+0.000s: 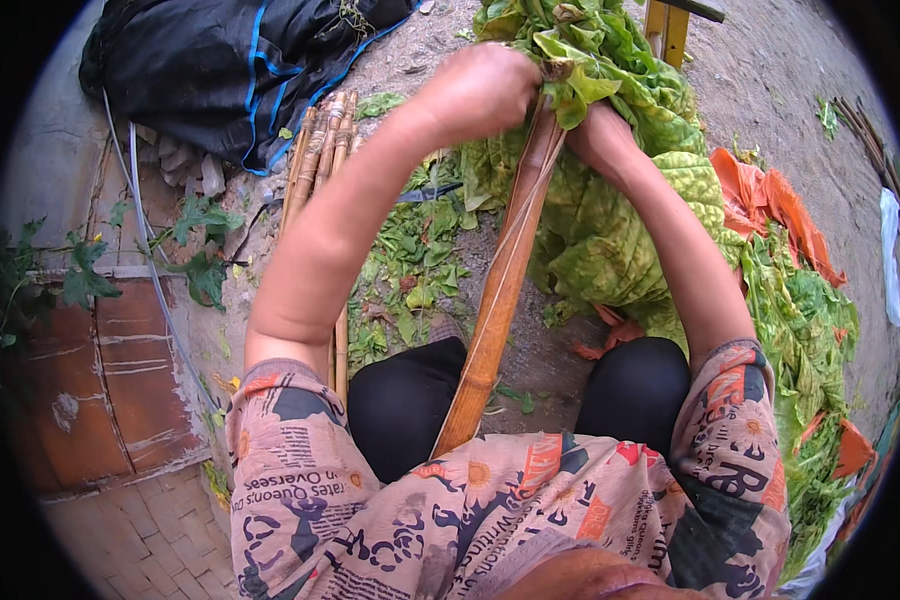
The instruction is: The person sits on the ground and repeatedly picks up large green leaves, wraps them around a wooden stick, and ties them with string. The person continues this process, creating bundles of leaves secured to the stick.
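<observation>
A split bamboo pole point(506, 277) slants from my lap up to a thick bundle of large green and yellowing leaves point(607, 232), likely tobacco. Thin string point(523, 206) runs along the pole's length. At the pole's upper part, my left hand point(487, 90) is curled beside the leaf stems, its fingers partly turned away and slightly blurred. My right hand point(604, 139) reaches in under the leaves on the other side of the pole, and leaves cover its fingers. What either hand grips cannot be made out.
Several bamboo poles point(322, 150) lie at the left. Behind them is a black sheet with blue edging point(187, 67). Leaf scraps point(412, 277) litter the ground before me. More leaves point(795, 330) and orange sheeting point(780, 202) lie at the right. A yellow stand point(667, 34) is at the top.
</observation>
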### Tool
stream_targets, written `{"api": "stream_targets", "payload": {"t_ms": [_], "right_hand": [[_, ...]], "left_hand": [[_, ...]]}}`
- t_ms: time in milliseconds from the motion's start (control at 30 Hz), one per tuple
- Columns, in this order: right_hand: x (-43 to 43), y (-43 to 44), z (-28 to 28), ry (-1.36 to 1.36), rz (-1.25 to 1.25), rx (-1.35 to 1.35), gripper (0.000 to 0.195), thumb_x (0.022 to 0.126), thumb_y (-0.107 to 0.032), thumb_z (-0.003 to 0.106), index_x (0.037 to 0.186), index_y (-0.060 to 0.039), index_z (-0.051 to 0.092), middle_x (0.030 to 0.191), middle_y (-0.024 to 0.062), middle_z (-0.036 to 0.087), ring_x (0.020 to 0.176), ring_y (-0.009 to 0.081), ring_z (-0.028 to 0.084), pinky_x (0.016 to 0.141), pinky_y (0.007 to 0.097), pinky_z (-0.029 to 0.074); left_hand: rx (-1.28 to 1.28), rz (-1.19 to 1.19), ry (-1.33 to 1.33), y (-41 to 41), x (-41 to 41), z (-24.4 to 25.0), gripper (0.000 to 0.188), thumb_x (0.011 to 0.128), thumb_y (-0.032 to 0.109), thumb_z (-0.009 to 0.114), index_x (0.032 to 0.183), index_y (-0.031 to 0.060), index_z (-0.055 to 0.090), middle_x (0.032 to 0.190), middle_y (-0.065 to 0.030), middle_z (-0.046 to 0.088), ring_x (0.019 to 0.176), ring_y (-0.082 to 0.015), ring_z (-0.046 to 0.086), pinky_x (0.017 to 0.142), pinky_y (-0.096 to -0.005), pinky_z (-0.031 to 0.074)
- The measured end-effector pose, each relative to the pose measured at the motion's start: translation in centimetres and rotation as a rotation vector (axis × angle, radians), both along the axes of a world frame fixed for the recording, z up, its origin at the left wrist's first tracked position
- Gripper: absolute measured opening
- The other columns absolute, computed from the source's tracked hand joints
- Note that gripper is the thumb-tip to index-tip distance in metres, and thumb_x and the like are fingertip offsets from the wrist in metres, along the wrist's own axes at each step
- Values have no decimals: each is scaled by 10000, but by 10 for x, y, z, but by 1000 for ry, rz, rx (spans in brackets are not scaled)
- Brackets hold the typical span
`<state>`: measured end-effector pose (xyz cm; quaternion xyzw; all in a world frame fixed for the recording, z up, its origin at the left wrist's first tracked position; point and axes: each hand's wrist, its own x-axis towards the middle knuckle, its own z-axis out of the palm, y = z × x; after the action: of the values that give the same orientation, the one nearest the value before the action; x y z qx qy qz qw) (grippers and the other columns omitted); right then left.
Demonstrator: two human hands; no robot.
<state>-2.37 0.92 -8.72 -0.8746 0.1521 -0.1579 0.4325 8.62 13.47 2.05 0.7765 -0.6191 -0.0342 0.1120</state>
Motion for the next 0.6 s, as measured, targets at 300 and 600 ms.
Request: {"api": "stream_targets", "payload": {"t_ms": [300, 600], "right_hand": [[36, -17, -74, -159, 276, -155, 151, 921, -90, 403, 943, -21, 536, 979, 126, 596, 854, 156, 519, 782, 283, 446], [-369, -155, -175, 627, -924, -402, 235, 827, -299, 610, 894, -74, 629, 839, 124, 665, 762, 319, 637, 680, 405, 501]], "left_hand": [[-415, 308, 875, -42, -92, -49, 248, 894, 114, 485, 963, -60, 647, 637, -8, 559, 565, -94, 494, 512, -245, 382], [-363, 312, 1032, -52, -112, -48, 236, 960, 151, 477, 1065, -15, 607, 572, 58, 401, 504, -21, 320, 465, -186, 229]]}}
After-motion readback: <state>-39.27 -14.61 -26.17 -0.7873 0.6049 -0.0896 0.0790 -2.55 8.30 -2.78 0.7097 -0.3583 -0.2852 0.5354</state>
